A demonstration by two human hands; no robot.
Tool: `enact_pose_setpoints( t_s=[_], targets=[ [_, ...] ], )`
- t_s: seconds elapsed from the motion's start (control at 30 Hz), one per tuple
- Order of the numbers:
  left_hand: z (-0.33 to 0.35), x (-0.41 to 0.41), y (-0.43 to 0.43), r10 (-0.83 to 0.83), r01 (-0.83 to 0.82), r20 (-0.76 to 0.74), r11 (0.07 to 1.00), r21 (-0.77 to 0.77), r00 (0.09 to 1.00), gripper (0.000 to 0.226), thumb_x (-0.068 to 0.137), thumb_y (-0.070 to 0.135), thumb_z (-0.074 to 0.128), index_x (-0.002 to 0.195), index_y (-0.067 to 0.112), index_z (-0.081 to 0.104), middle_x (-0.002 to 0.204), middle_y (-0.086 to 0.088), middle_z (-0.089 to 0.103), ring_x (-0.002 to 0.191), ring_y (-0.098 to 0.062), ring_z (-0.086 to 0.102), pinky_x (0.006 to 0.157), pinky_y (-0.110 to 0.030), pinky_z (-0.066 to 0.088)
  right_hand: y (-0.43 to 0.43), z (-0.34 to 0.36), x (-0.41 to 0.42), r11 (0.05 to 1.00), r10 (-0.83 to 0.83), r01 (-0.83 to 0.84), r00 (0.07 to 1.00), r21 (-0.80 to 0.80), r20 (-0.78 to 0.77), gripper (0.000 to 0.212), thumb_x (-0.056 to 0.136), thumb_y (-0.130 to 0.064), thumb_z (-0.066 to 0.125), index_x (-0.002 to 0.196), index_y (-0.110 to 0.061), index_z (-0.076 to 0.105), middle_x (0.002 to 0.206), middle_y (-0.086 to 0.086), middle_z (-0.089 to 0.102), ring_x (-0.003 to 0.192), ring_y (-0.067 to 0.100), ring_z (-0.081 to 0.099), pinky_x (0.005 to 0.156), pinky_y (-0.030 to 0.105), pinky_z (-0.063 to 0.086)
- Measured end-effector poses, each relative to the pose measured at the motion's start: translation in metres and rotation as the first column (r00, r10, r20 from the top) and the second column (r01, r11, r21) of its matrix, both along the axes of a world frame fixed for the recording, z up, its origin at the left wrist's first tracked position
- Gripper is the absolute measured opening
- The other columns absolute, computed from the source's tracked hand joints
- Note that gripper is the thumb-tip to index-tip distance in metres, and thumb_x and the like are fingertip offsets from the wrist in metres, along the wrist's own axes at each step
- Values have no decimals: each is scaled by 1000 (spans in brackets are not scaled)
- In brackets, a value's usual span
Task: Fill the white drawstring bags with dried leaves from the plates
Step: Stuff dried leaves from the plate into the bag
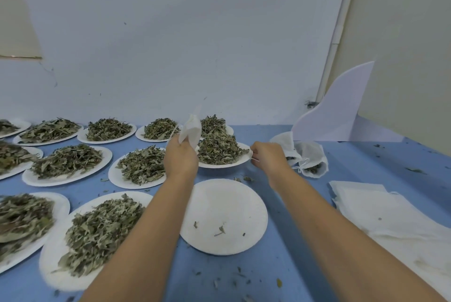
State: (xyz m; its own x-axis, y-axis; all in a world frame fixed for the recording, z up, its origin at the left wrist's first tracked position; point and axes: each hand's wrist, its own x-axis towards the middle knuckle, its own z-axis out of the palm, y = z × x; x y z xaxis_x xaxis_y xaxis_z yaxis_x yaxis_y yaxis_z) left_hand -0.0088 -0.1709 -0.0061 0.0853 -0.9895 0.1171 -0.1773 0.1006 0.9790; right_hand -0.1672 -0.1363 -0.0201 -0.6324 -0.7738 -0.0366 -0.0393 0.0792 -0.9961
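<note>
Head view: the left hand [180,157] is raised above the tabletop [280,265], with its fingers curled round the lower part of a white drawstring bag [191,130], which is held upright and looks limp and unfilled. The right hand [268,157] is stretched forward beside it, and the right rim of a heaped plate [219,165] is pinched between its fingertips. Dried leaves [219,150] are piled high on that plate, which is seen just behind and between the two hands. Nearer to the person, between the forearms, a nearly bare plate [227,204] is set flat on the blue surface, with only a few leaf scraps left on it. To the right of the right hand, two filled bags [311,155] are laid on their sides, with leaves showing at their mouths and drawstrings loose. Further right, a stack of flat white bags [390,213] is spread along the tabletop edge. To the left, many more leaf-laden plates [113,176] are arranged in rows. Leaf crumbs are scattered over the tabletop. A white curved board [336,111] is propped upright behind the filled bags, close to the pale wall [195,45].
</note>
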Motion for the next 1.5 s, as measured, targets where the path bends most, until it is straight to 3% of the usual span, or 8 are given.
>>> enact_pose_setpoints(
  t_s=[0.33, 0.6, 0.87, 1.03, 1.13, 1.27, 1.4, 1.5],
  targets=[
    [-14, 23, 75, 67, -30, 274, 990, -137, 959, 31, 101, 14, 30, 119, 6, 53, 115, -19, 55, 77, -25, 52, 58, -31, 34, 85, -8, 35, 999, -28, 35, 972, 28, -232, 47, 78, -2, 47, 41, -22, 27, 41, -7, 26, 56, 18, 24, 57, 30, 24],
    [-19, 26, 90, 17, -32, 436, 999, 27, 900, 37, 98, 14, 27, 127, 10, 50, 128, -21, 44, 113, -39, 45, 93, -45, 40, 108, -18, 40, 984, -19, 93, 902, 153, -431, 41, 86, -15, 48, 52, -18, 26, 48, -5, 27, 47, 14, 24, 46, 30, 20],
    [-32, 31, 85, 57, -36, 245, 995, -91, 968, 32, 100, 14, 30, 119, 3, 53, 116, -20, 53, 88, -31, 54, 69, -36, 39, 106, -17, 44, 989, 52, 12, 902, 146, -428, 22, 89, -12, 44, 71, -4, 51, 68, 4, 47, 68, 22, 42, 52, 25, 28],
    [-39, 26, 86, -12, 18, 77, 997, -79, 997, 36, 103, 19, 28, 133, 13, 47, 127, -10, 49, 101, -24, 47, 78, -33, 33, 103, -18, 48, 990, 48, 9, 920, 143, -389, 32, 94, -11, 42, 115, 7, 58, 120, 14, 61, 114, 26, 52, 92, 35, 41],
    [-44, 20, 84, -11, 9, -31, 998, -69, 999, 36, 102, 19, 30, 134, 20, 46, 125, -3, 50, 100, -20, 46, 81, -34, 33, 99, -20, 45, 990, 45, 7, 932, 141, -359, 26, 94, -12, 42, 104, 3, 62, 108, 5, 64, 100, 19, 56, 82, 37, 41],
    [-44, 8, 84, 7, -8, -218, 1000, -6, 976, 38, 103, 27, 33, 140, 26, 44, 134, 2, 49, 115, -20, 48, 90, -34, 37, 95, -24, 36, 990, 26, 24, 937, 141, -348, 15, 93, -15, 43, 92, -16, 58, 85, -7, 55, 76, 9, 51, 57, 18, 32],
    [-43, -4, 86, -20, 23, -275, 1000, 11, 961, 36, 103, 29, 34, 136, 25, 46, 132, 3, 50, 116, -19, 48, 95, -36, 39, 98, -26, 28, 981, -45, 129, 873, 143, -485, 31, 97, -15, 45, 125, -7, 56, 121, 6, 60, 112, 21, 54, 87, 25, 38],
    [-43, -2, 88, -3, 2, -201, 1000, -8, 980, 36, 102, 28, 31, 134, 22, 47, 129, -3, 52, 110, -23, 51, 94, -41, 43, 100, -30, 25, 979, -70, 159, 846, 125, -529, 27, 98, -16, 41, 114, -7, 61, 108, 5, 63, 94, 16, 53, 70, 21, 29]
  ],
)
